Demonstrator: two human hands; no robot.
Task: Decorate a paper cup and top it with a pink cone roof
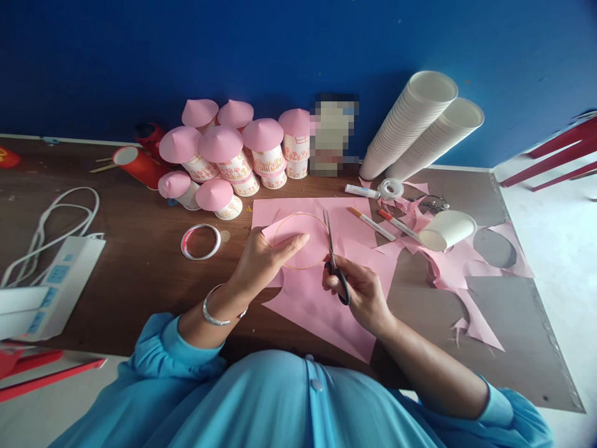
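Observation:
My left hand [268, 254] pinches a piece of pink paper [305, 227] with the thumb on top. A circle is drawn on that paper in a thin orange-brown line. My right hand [364, 292] has its fingers in the black handles of a pair of scissors [332, 239]. The blades point away from me, along the right edge of the drawn circle. Below both hands lies a larger pink sheet [326, 311] with a curved cut in its left side.
Decorated paper cups with pink cone tops [220, 152] stand at the back. Stacked white cups [410, 124] lean on the blue wall. Markers [370, 224], a lying cup [448, 230] and pink scraps [448, 267] are at right. A tape roll [200, 241] and a power strip [69, 286] are at left.

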